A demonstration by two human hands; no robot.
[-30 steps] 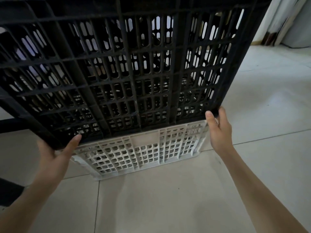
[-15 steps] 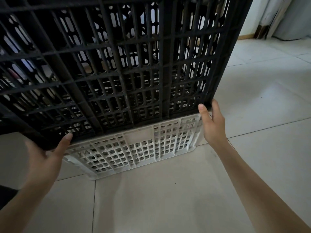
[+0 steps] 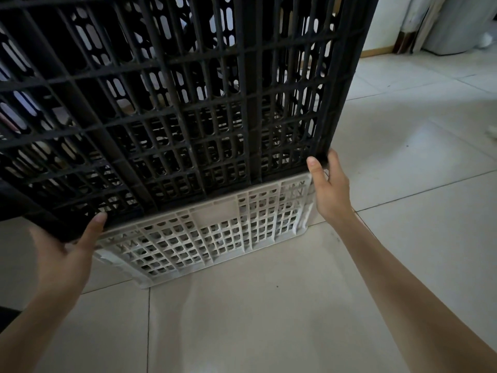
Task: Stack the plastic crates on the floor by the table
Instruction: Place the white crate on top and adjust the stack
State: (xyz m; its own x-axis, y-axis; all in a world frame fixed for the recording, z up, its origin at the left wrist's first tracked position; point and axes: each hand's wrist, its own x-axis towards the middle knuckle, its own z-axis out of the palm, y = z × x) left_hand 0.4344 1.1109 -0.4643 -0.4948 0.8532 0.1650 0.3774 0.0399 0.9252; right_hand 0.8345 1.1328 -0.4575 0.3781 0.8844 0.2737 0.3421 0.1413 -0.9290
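I have the large black slatted plastic crate [image 3: 174,109] gripped at its 2 near corners, tipped so that its gridded underside faces me and fills most of the view. My left hand [image 3: 67,254] is wrapped under the near left corner, thumb pressed up against the grid, and my right hand [image 3: 332,189] clasps the near right corner with the thumb on the face and the fingers curled round the edge. Below it the white slatted plastic crate [image 3: 212,238] sits on the pale tiled floor [image 3: 269,319], and only its near wall shows; the black crate's lower edge hangs just above that wall, and I cannot tell whether the 2 touch. I judge the step to be lowering the black crate onto the white one. To do it well I would level the black crate first, bringing its far side down so the base lies flat, then square its corners over the white rim. The far edge is hidden from me, so I would seat it by feel and go slowly. My fingers under the corners could be pinched as the crates meet, so I would slide them outward before the weight settles.
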